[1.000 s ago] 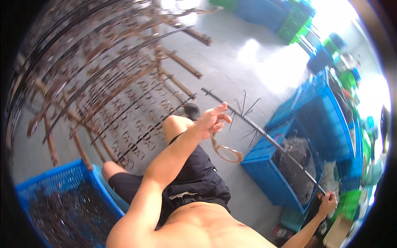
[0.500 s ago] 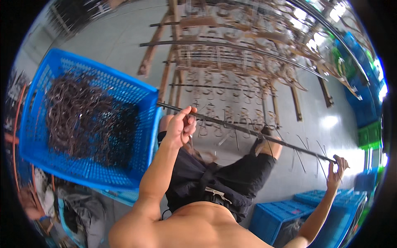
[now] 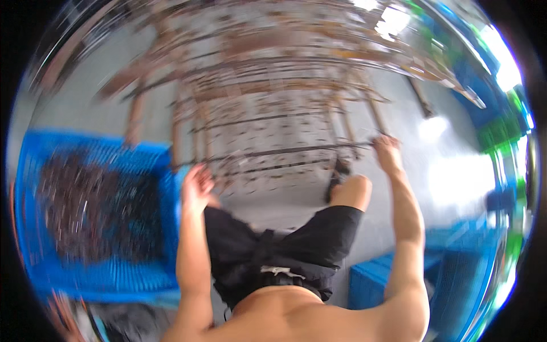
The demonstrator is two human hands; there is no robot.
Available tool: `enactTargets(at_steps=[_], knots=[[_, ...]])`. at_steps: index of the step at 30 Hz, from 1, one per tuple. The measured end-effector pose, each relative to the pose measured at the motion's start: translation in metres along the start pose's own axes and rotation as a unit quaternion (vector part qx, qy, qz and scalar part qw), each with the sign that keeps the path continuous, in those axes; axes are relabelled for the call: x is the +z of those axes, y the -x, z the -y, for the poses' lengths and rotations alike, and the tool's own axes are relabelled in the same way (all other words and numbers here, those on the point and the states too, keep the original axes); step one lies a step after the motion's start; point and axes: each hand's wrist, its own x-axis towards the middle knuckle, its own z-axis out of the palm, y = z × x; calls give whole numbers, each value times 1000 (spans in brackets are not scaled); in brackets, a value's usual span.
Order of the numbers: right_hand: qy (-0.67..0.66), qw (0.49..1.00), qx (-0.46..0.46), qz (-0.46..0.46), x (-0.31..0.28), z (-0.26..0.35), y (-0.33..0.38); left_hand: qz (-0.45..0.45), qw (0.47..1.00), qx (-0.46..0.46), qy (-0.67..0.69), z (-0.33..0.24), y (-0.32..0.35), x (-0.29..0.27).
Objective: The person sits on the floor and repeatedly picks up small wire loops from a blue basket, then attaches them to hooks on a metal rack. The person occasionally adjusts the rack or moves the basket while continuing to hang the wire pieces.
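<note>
The picture is blurred by motion. I hold a long thin dark metal rod (image 3: 296,150) level in front of me. My left hand (image 3: 196,185) grips near its left end and my right hand (image 3: 386,153) grips its right end. Small hook-like pieces seem to hang along the rod. The rod lies just in front of a low rusty brown rack (image 3: 268,85) that carries several similar rods. My black shorts and bent right knee (image 3: 354,191) are below the rod.
A blue plastic crate (image 3: 134,279) full of dark metal pieces stands at my left. More blue crates (image 3: 450,268) sit at the lower right and far right, with green ones behind. The floor (image 3: 444,171) is pale grey with bright glare.
The view has swung right. The rod has come closer to the rack, and my right hand has risen from the lower right to the rod's end at mid-right.
</note>
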Motion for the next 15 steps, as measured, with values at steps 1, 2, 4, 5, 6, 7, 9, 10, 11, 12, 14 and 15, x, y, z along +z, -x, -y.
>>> enactTargets(at_steps=[1, 2, 4, 5, 6, 7, 9, 10, 11, 12, 14, 15], knots=[[2, 999, 43, 30, 1, 16, -16, 59, 998, 25, 23, 1, 12, -13], [4, 998, 57, 26, 9, 21, -24, 97, 994, 32, 38, 2, 20, -23], [-18, 996, 84, -30, 25, 25, -25, 149, 984, 55, 81, 10, 42, -17], [-34, 994, 94, -35, 32, 25, -27, 180, 976, 86, 83, 14, 48, -13], [-45, 993, 103, -34, 29, 29, -25, 200, 972, 96, 78, 20, 53, -8], [-55, 992, 110, -34, 25, 30, -23, 218, 967, 106, 76, 25, 56, -4], [-55, 993, 108, -3, 27, 25, -19, 286, 950, 113, 53, 28, 58, 3], [-60, 992, 109, 16, 26, 24, -18, 305, 944, 109, 62, 29, 64, 9], [-65, 991, 109, 35, 25, 22, -17, 324, 937, 105, 71, 29, 68, 14], [-81, 989, 126, 6, 26, 22, -16, 345, 931, 88, 83, 26, 73, 17], [-109, 980, 157, -51, 30, 16, -11, 390, 915, 69, 80, 30, 81, 30], [-128, 975, 167, -77, 34, 18, -10, 405, 908, 64, 79, 32, 88, 35]])
